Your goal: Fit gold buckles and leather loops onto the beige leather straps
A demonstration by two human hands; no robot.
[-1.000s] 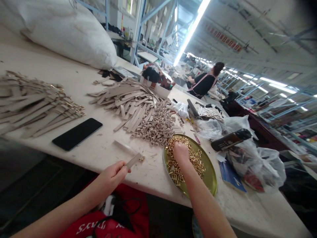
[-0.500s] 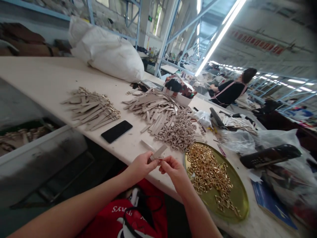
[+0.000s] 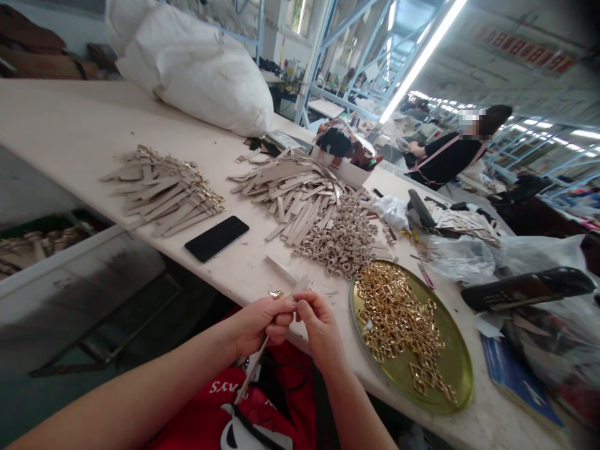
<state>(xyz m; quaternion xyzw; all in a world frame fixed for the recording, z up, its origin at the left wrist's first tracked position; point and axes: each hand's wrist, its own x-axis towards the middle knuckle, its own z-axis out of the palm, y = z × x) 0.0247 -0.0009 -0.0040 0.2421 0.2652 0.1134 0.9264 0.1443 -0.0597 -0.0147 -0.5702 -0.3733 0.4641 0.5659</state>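
Note:
My left hand (image 3: 266,324) is closed around a light grey-beige strap (image 3: 250,372), whose long end hangs down over my red apron. A gold buckle (image 3: 276,294) shows just above its knuckles. My right hand (image 3: 319,319) is pinched against the strap's upper part, fingertips meeting those of the left; the small spot between them is hidden. Another strap (image 3: 280,269) lies on the table just beyond. Past it are a heap of small beige loops (image 3: 340,240) and a pile of loose straps (image 3: 290,187). A round gold tray (image 3: 457,344) of gold buckles (image 3: 398,312) stands at the right.
A black phone (image 3: 217,238) lies near the table edge, beside straps with buckles (image 3: 164,190). A big white sack (image 3: 197,69) rests at the back. Right of the tray are a blue booklet (image 3: 515,375), a black handset (image 3: 527,289) and plastic bags. A person (image 3: 445,156) sits farther off.
The strap has turned in my hands: its long end now hangs down below my left hand, and a gold buckle shows above it. The camera view has shifted slightly.

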